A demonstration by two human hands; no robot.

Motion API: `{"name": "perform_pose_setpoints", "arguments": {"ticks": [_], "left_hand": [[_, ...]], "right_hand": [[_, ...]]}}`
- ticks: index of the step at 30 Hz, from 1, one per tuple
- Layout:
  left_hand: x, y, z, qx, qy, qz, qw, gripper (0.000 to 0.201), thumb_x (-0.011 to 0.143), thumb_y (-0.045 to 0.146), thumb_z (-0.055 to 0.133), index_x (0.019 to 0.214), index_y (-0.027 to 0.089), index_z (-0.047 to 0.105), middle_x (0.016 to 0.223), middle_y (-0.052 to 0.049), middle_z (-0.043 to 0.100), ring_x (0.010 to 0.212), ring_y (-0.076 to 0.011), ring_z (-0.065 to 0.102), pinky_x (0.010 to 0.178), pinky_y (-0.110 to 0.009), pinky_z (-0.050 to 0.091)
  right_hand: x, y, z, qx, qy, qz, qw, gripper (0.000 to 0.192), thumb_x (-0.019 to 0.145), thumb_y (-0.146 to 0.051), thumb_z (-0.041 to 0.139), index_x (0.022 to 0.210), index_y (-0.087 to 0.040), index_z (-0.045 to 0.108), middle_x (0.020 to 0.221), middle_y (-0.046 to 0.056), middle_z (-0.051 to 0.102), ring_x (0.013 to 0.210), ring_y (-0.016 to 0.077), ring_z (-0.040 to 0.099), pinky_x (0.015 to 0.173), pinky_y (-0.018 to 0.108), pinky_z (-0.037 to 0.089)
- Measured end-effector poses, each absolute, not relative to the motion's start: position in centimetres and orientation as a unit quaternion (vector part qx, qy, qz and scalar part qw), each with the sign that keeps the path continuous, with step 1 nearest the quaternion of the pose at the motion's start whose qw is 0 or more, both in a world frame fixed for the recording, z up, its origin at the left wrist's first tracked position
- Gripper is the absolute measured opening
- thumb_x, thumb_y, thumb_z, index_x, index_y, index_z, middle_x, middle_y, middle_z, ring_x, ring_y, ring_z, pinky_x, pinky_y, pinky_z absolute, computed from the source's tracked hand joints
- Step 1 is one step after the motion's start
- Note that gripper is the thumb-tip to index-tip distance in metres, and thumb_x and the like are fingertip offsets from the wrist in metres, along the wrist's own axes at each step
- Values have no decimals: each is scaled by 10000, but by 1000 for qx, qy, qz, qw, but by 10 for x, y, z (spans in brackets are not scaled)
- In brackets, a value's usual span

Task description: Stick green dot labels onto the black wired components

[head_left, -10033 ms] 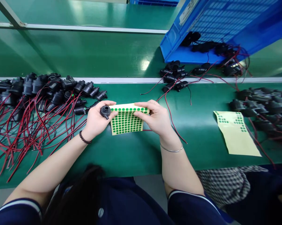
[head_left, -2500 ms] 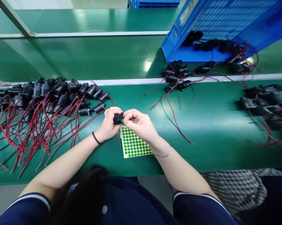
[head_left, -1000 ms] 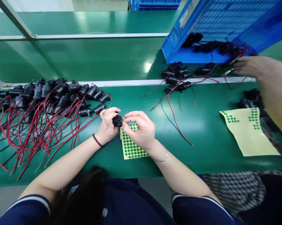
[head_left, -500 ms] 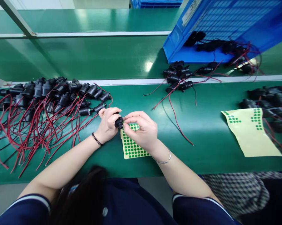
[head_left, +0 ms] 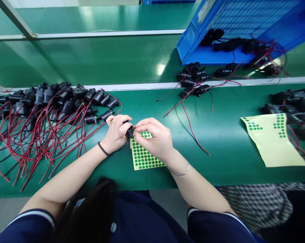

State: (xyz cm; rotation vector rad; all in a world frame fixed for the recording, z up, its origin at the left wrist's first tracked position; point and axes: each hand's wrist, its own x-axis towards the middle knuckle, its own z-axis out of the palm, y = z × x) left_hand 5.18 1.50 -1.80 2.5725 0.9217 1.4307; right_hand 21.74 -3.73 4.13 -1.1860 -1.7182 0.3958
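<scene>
My left hand is wrapped round a small black plastic motor-like part, much of which the fingers hide. Thumb and fingertips of my right hand are pinched together at the right side of that part. Whether a sticker is between those fingertips is too small to make out. Beneath both hands lies a pale yellow sheet of round green stickers, partly covered by my right hand.
Left of my hands is a heap of black parts with red wires. Several more black parts lie by a tipped blue crate. At right, a mostly used sticker sheet sits before another pile. A person's checked clothing shows lower right.
The camera view has shifted slightly. Both hands stay together at the black part, with my right fingertips still pinched against its side.
</scene>
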Motion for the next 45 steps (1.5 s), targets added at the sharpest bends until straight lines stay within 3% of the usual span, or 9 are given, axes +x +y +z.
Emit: {"name": "perform_pose_setpoints", "arguments": {"ticks": [6, 14, 18, 22, 27, 35, 45], "left_hand": [[56, 13, -21, 797, 337, 492, 91, 264, 890, 192, 511, 1094, 283, 371, 1080, -49, 641, 982, -217, 614, 882, -412, 394], [57, 12, -21, 802, 337, 488, 64, 163, 951, 241, 465, 1080, 276, 372, 1076, -47, 644, 948, -197, 624, 883, -416, 402], [59, 10, -22, 788, 330, 513, 89, 176, 946, 237, 493, 1084, 274, 389, 1083, -45, 634, 982, -198, 617, 894, -420, 412], [62, 9, -23, 758, 343, 535, 148, 233, 928, 233, 519, 1101, 274, 367, 1071, -53, 605, 978, -194, 610, 864, -413, 488], [63, 12, -28, 726, 333, 573, 185, 259, 918, 202, 543, 1107, 260, 376, 1081, -53, 578, 945, -168, 613, 858, -389, 529], [67, 9, -26, 716, 346, 584, 164, 297, 912, 213, 567, 1155, 248, 400, 1094, -52, 563, 955, -160, 608, 806, -338, 522], [71, 9, -23, 719, 343, 583, 158, 270, 931, 208, 540, 1156, 237, 395, 1092, -63, 555, 1002, -178, 597, 857, -369, 519]], "right_hand": [[217, -36, 37, -494, -645, 277, 514, 57, 827, -193, 693, 804, -231, 729, 898, 51, 740, 840, 183, 710, 754, 346, 603], [212, -35, 38, -487, -685, 175, 514, 118, 816, -137, 661, 772, -240, 698, 846, 38, 752, 796, 172, 711, 727, 327, 603], [211, -35, 37, -495, -675, 190, 514, 115, 817, -144, 661, 771, -242, 699, 846, 38, 748, 812, 181, 710, 750, 345, 607], [211, -36, 34, -485, -644, 253, 535, 104, 845, -174, 656, 874, -234, 737, 943, 66, 738, 872, 191, 711, 759, 358, 613], [208, -38, 34, -457, -700, 156, 526, 203, 869, -136, 636, 1016, -236, 736, 1005, 77, 736, 940, 190, 710, 832, 364, 617], [205, -36, 28, -425, -727, 119, 526, 239, 906, -107, 594, 1074, -228, 713, 1017, 80, 724, 952, 184, 709, 811, 351, 630], [206, -36, 25, -424, -735, 141, 510, 333, 926, -117, 536, 1207, -237, 670, 1124, 106, 692, 1049, 217, 682, 887, 413, 612]]}}
